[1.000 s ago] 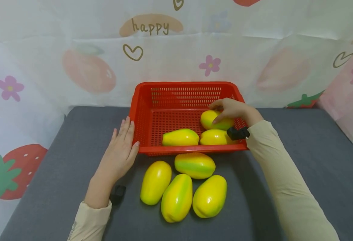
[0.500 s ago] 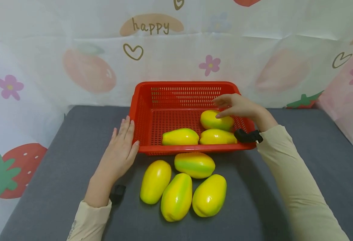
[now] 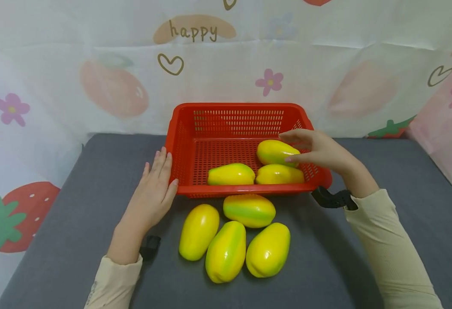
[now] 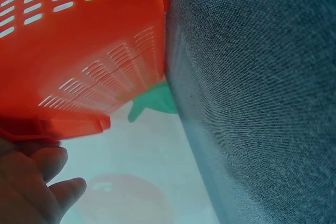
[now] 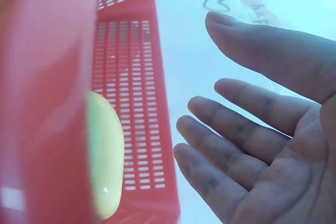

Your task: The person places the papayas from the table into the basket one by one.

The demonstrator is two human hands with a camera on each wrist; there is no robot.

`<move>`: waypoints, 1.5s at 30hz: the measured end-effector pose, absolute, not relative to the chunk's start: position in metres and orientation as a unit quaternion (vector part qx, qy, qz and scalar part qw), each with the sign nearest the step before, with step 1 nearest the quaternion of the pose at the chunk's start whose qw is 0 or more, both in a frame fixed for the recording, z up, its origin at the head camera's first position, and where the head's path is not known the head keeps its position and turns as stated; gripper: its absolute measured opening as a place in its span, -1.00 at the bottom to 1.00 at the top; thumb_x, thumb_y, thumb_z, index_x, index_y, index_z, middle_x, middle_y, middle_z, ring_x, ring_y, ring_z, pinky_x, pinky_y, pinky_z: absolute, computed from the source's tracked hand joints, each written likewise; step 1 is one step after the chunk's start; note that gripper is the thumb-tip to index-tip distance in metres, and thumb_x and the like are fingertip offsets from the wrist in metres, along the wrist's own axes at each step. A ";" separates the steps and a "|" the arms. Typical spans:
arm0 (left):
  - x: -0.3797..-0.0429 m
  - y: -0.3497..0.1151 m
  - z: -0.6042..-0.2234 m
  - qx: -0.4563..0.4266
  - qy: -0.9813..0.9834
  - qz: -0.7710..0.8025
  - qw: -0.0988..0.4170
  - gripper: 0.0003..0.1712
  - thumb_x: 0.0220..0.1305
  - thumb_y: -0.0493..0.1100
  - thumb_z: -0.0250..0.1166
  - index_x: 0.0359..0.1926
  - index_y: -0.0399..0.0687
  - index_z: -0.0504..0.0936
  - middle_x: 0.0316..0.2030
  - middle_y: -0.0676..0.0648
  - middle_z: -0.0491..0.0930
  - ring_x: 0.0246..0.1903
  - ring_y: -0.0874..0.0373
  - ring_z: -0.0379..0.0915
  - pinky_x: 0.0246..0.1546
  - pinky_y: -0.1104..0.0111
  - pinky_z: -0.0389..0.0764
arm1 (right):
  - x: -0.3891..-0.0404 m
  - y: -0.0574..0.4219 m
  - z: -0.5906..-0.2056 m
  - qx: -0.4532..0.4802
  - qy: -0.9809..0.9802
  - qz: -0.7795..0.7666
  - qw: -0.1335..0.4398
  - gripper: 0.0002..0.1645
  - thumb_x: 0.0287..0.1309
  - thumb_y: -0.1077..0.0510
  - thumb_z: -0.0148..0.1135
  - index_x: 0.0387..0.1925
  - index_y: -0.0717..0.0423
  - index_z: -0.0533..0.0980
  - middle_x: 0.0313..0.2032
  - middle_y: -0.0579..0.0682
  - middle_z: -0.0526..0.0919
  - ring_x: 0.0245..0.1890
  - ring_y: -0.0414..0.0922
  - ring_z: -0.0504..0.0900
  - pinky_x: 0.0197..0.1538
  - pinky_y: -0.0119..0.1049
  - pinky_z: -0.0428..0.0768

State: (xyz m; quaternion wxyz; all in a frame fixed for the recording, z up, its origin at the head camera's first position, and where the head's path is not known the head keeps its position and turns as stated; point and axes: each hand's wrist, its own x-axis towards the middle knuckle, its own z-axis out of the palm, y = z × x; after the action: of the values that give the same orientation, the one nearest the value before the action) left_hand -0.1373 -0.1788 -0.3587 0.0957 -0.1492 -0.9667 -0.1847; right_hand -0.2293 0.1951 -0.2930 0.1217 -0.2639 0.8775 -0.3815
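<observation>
A red plastic basket [image 3: 183,163] stands at the back of the table with three yellow-green fruits in it, papaya-like in shape. One fruit [image 3: 274,152] lies behind, near the right wall; two more, a left one [image 3: 231,174] and a right one [image 3: 281,174], lie along the front wall. My left hand [image 3: 152,189] rests with straight fingers against the basket's left rim. Above the right rim hovers my right hand [image 3: 322,150], fingers spread and holding nothing; the right wrist view shows its palm [image 5: 294,171] bare beside the basket.
Several like fruits lie on the grey table [image 3: 75,240] before the basket: one close to its front wall [image 3: 249,211], others at left [image 3: 199,232], middle [image 3: 226,252] and right [image 3: 268,250]. A printed cloth [image 3: 218,73] hangs directly behind.
My right hand has let go of the back right fruit and drawn away to the right, over the basket's right rim. The left hand stays in place.
</observation>
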 end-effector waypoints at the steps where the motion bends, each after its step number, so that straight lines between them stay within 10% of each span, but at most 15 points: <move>1: -0.137 -0.179 -0.359 -0.148 -0.967 -0.185 0.095 -0.27 0.41 -0.10 -0.07 0.42 -0.41 -0.08 0.44 -0.30 -0.20 0.43 -0.13 -0.32 0.35 -0.07 -0.19 | -0.227 0.196 -0.293 -0.269 0.876 -0.382 0.119 -0.34 0.09 0.21 0.33 0.23 0.22 0.35 0.20 0.19 0.42 0.20 0.13 0.37 0.16 0.08 0.40; 7: -0.137 -0.179 -0.359 -0.147 -0.967 -0.184 0.093 -0.27 0.41 -0.09 -0.08 0.42 -0.41 -0.09 0.44 -0.29 -0.21 0.43 -0.12 -0.32 0.35 -0.07 -0.19 | -0.212 0.203 -0.297 -0.275 0.872 -0.393 0.096 -0.38 0.09 0.17 0.34 0.19 0.20 0.40 0.16 0.19 0.46 0.16 0.11 0.40 0.19 0.10 0.36; 18: -0.138 -0.179 -0.359 -0.148 -0.967 -0.185 0.093 -0.27 0.42 -0.09 -0.08 0.42 -0.40 -0.09 0.45 -0.29 -0.21 0.43 -0.12 -0.33 0.35 -0.05 -0.20 | -0.183 0.209 -0.305 -0.306 0.854 -0.415 0.073 -0.44 0.12 0.20 0.31 0.18 0.15 0.43 0.13 0.14 0.51 0.11 0.06 0.47 0.09 -0.48 0.43; 32: -0.138 -0.181 -0.361 -0.147 -0.966 -0.187 0.097 -0.28 0.41 -0.09 -0.08 0.42 -0.40 -0.08 0.44 -0.29 -0.20 0.43 -0.12 -0.32 0.35 -0.06 -0.19 | -0.155 0.204 -0.322 -0.422 0.748 -0.508 0.066 -0.40 -0.02 0.52 0.27 0.13 0.31 0.43 0.09 0.02 0.54 0.07 -0.14 0.52 0.07 -0.37 0.50; 45: -0.138 -0.181 -0.361 -0.152 -0.965 -0.190 0.102 -0.28 0.40 -0.09 -0.07 0.42 -0.40 -0.07 0.44 -0.29 -0.19 0.43 -0.13 -0.31 0.35 -0.06 -0.19 | -0.123 0.217 -0.352 -0.414 0.770 -0.465 0.139 -0.45 0.08 0.30 0.31 0.15 0.14 0.46 0.05 -0.03 0.56 0.02 -0.13 0.54 0.04 -0.31 0.53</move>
State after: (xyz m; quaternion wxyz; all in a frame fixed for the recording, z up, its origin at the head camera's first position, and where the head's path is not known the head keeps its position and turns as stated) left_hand -0.1376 -0.1808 -0.3606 0.1015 -0.1515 -0.9646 -0.1905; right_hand -0.1228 0.2168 -0.3523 0.1395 -0.4136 0.7703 -0.4648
